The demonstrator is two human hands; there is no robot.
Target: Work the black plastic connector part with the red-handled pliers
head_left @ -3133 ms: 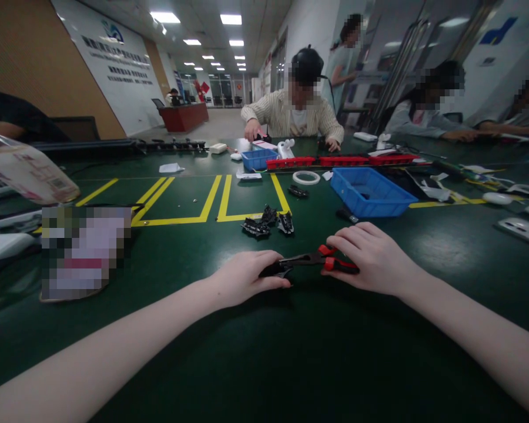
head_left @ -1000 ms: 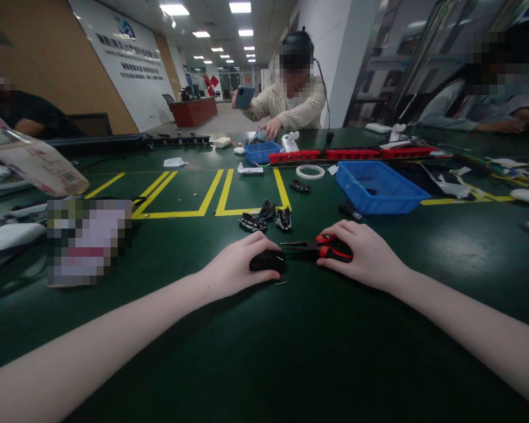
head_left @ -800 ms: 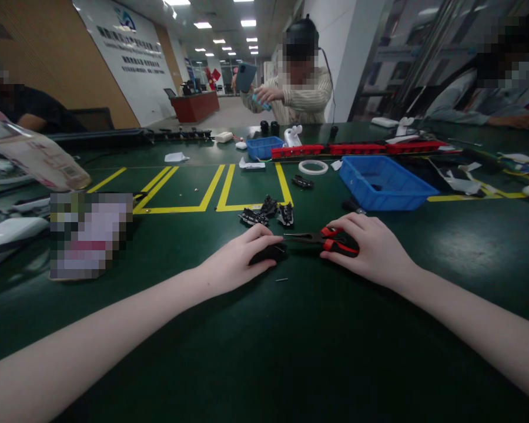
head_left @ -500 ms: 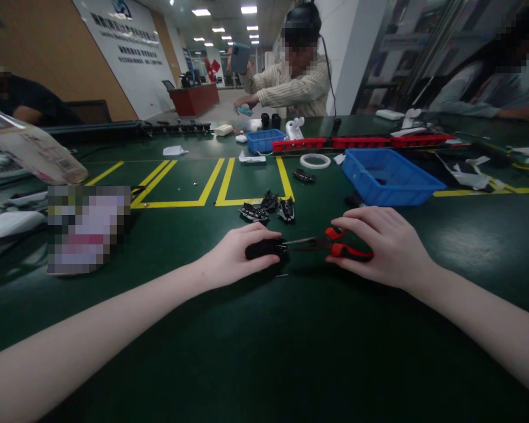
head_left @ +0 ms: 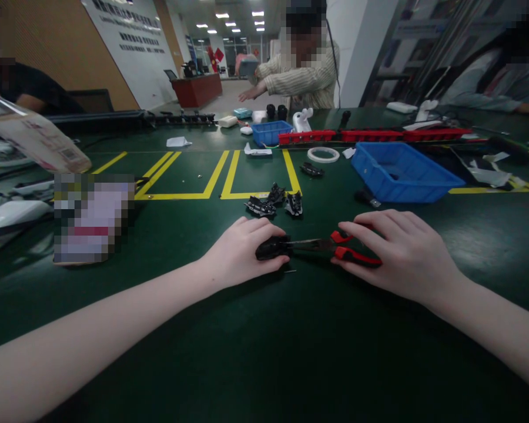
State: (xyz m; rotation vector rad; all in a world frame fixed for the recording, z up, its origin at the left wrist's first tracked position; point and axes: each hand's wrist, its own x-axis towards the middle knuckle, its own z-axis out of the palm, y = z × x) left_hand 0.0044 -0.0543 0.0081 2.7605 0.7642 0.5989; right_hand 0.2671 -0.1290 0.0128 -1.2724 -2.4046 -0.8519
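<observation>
My left hand (head_left: 242, 252) rests on the green table (head_left: 264, 352), fingers closed over a small black part (head_left: 271, 248) that it presses down. My right hand (head_left: 401, 252) grips the red-and-black handles of needle-nose pliers (head_left: 330, 247). The pliers' thin jaws point left and meet the black part. A tiny dark pin (head_left: 290, 271) lies on the table just below the part. Several black plastic pieces (head_left: 275, 202) lie a little beyond my hands.
A blue tray (head_left: 401, 173) sits at the right rear, a smaller blue bin (head_left: 271, 132) farther back. A tape roll (head_left: 322, 154), red rail (head_left: 370, 135) and yellow floor-style markings (head_left: 229, 176) cross the table. A person in a striped shirt (head_left: 304, 76) stands opposite. Packages (head_left: 35, 141) lie at the left.
My hands and the pliers stay together on the black part; the view has dropped slightly. The person opposite has stood up and lowered the phone they were holding.
</observation>
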